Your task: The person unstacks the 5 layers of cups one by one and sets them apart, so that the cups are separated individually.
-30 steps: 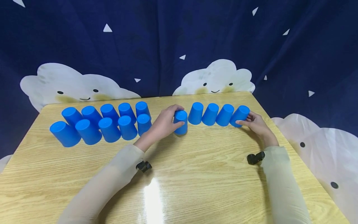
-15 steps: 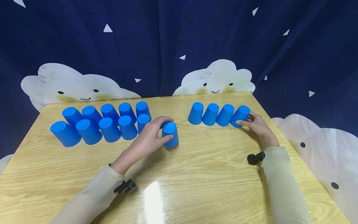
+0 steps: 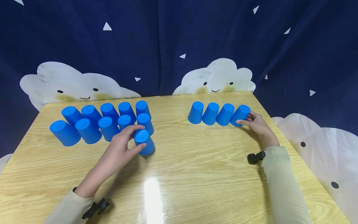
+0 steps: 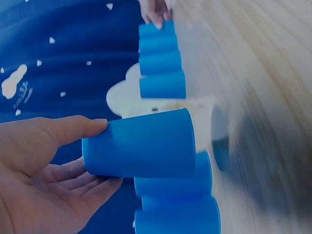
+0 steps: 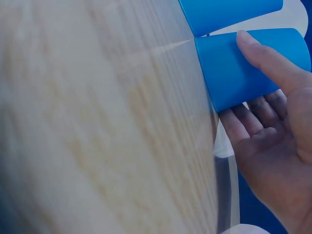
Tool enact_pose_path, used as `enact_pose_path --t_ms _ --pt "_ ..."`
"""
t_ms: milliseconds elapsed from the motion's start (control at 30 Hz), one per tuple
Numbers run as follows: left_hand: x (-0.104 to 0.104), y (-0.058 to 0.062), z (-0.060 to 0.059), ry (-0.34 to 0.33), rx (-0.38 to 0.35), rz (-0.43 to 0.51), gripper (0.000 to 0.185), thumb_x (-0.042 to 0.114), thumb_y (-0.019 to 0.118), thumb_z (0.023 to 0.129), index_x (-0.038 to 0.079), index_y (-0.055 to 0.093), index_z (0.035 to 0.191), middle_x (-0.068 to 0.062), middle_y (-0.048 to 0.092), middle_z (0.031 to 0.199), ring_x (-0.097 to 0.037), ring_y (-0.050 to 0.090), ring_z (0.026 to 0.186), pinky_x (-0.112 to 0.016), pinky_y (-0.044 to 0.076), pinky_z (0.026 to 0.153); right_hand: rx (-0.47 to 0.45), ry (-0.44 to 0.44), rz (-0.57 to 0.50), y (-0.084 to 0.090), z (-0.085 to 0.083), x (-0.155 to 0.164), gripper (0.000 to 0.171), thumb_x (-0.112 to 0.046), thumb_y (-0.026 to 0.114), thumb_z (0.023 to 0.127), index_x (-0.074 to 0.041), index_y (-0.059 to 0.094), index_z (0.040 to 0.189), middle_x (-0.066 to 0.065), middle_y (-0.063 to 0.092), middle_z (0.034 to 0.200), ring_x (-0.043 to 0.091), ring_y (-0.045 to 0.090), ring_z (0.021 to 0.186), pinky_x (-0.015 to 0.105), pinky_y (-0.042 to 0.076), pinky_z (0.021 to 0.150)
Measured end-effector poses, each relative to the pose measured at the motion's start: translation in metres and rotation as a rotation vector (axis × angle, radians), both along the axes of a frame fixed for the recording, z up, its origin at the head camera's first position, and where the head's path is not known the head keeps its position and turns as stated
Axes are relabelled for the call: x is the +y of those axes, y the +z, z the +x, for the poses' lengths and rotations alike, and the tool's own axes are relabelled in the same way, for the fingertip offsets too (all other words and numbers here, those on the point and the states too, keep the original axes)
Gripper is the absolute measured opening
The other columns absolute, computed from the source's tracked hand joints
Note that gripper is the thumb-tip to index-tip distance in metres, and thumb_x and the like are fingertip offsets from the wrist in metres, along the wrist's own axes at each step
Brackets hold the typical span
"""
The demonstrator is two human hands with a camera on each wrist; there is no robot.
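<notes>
With thumb and fingers, my left hand [image 3: 117, 154] grips an upside-down blue cup [image 3: 146, 146] near its closed end. In the left wrist view, this held cup [image 4: 141, 146] appears a little off the wood, its rim facing a dark shadow. It is in front of the right end of a double row of upside-down blue cups [image 3: 89, 132]. Over at the right, my right hand [image 3: 260, 126] holds the last blue cup [image 3: 240, 115] of a single row of upturned cups. The right wrist view shows the thumb across that cup's side [image 5: 229, 68] and the fingers beneath.
The wooden table [image 3: 195, 180] ends at a dark blue curtain [image 3: 167, 46] printed with clouds and triangles. Between the double row and the single row [image 3: 210, 114] lies a stretch of bare wood. A bright reflection [image 3: 153, 199] shows near the front.
My left hand has carried its cup left and toward me, from beside the single row to in front of the double row. The right hand and its cup have stayed put.
</notes>
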State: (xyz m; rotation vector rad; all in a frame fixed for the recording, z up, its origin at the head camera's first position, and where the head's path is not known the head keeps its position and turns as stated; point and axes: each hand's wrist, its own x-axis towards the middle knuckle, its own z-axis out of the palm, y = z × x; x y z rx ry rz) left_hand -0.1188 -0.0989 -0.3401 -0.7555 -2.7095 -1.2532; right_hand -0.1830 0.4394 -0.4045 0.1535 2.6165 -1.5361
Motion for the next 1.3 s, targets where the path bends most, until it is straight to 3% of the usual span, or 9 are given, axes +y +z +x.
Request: enact_pose_path --t_ms 367,600,800,1067,1300 --pt "-0.057 0.004 0.01 0.176 0.071 -0.041 0.053 0.001 0.078 0.082 -0.003 0.053 0.13 -0.028 0.056 0.126 -0.05 0.057 0.112 -0.065 0.047 0.088 0.013 0.003 0.005 0.001 0.002 -0.001 0.082 -0.028 0.07 0.093 -0.001 0.022 0.154 0.028 0.034 0.15 0.044 0.034 0.138 0.055 0.03 0.112" --pt "-0.098 0.003 0.013 0.296 0.034 -0.048 0.055 0.004 0.075 0.086 -0.006 0.048 0.132 -0.035 0.049 0.13 -0.059 0.05 0.113 -0.07 0.042 0.084 0.022 0.004 -0.007 -0.001 0.002 0.001 0.081 -0.028 0.07 0.093 0.0 0.023 0.154 0.028 0.034 0.15 0.044 0.034 0.138 0.055 0.03 0.112" --pt "-0.129 -0.002 0.014 0.417 0.0 -0.108 0.059 0.007 0.072 0.09 -0.009 0.043 0.138 -0.042 0.043 0.133 -0.064 0.047 0.112 -0.072 0.038 0.085 0.023 0.004 -0.007 -0.001 0.0 0.001 0.082 -0.028 0.07 0.093 0.0 0.022 0.154 0.028 0.034 0.15 0.044 0.034 0.138 0.055 0.03 0.112" --pt "-0.154 -0.013 0.012 0.564 -0.024 -0.18 0.062 0.007 0.07 0.091 -0.014 0.037 0.14 -0.044 0.038 0.135 -0.064 0.042 0.117 -0.07 0.037 0.091 0.029 0.011 -0.001 -0.002 0.0 0.001 0.083 -0.029 0.071 0.092 -0.001 0.022 0.154 0.027 0.035 0.15 0.044 0.034 0.138 0.055 0.03 0.112" --pt "-0.173 -0.021 0.014 0.641 -0.06 -0.181 0.062 0.006 0.066 0.093 -0.016 0.032 0.141 -0.044 0.038 0.135 -0.063 0.038 0.121 -0.068 0.034 0.097 0.029 0.006 -0.01 -0.002 0.0 0.001 0.084 -0.029 0.072 0.092 -0.001 0.023 0.154 0.027 0.035 0.15 0.044 0.034 0.138 0.055 0.03 0.112"
